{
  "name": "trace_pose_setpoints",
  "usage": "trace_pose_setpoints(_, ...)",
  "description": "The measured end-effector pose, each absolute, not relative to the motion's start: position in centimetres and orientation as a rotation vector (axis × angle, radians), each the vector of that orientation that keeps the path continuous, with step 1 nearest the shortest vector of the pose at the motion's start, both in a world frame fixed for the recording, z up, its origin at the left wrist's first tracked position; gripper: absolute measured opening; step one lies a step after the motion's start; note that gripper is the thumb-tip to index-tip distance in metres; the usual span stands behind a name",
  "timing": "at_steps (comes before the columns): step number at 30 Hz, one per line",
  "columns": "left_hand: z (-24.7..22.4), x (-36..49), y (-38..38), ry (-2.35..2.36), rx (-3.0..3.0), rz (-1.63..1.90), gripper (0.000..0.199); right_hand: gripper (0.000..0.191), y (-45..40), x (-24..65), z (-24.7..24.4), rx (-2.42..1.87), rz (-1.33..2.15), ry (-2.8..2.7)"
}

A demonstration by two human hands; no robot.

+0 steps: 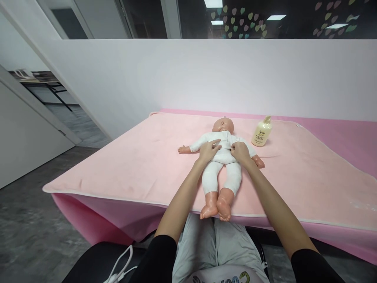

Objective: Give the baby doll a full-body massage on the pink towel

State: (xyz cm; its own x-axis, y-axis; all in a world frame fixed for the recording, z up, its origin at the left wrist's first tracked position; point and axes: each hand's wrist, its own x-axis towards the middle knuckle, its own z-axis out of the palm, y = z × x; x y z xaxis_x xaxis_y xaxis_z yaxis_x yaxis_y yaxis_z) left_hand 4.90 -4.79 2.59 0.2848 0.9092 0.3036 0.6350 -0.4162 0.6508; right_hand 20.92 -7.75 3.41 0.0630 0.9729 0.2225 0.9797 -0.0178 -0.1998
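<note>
A baby doll [223,124] lies on its back, feet towards me, arms spread to both sides. It wears a white long-sleeved shirt [225,157] and white leggings [210,177]; its feet are bare. My left hand [209,150] rests on one side of the shirt's front, its fingers stretched across the doll's belly. On the other side, my right hand [240,151] is closed in a pinch at the shirt front. A thin white tie [228,148] runs out from its fingertips across the cloth.
A pale yellow pump bottle [260,133] stands beyond my right hand. Under the doll a pink blanket [126,157] covers the table, over a darker pink cloth [347,141]. A white wall [188,74] rises behind. A white cable [122,265] lies on a black chair at lower left.
</note>
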Motion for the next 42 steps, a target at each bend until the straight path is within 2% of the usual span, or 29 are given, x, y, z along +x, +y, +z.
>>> trace_pose_setpoints(5,3.2,5.3,-4.5,1.401,2.289,0.759,0.045,0.024,-7.8,21.0,3.1,-2.035,0.042,-1.907)
trace_pose_setpoints(14,3.7,7.3,-4.0,1.655,2.351,0.696,0.022,0.029,-9.0,20.9,2.7,-1.991,0.062,-1.895)
trace_pose_setpoints(22,2.6,6.8,-3.7,1.627,2.28,0.819,0.025,0.037,-6.6,22.9,3.4,-1.832,0.343,-1.73)
trace_pose_setpoints(26,2.3,6.5,-3.6,1.596,2.26,0.816,0.025,0.036,-5.0,22.8,3.4,-1.786,0.361,-1.829)
trace_pose_setpoints(29,2.3,6.5,-3.9,1.564,2.277,0.82,0.027,0.025,-4.2,22.5,2.8,-1.845,0.297,-1.841)
trace_pose_setpoints(34,2.8,6.8,-4.2,1.629,2.337,0.852,0.044,0.013,-3.8,22.1,1.6,-1.926,0.211,-1.698)
trace_pose_setpoints(38,3.4,7.1,-3.4,1.654,2.393,1.046,0.033,0.012,-4.1,22.0,1.3,-1.901,0.228,-1.635)
trace_pose_setpoints(42,3.8,7.5,-2.4,1.597,2.522,0.811,0.039,0.013,-4.3,21.9,1.4,-1.902,0.196,-1.64)
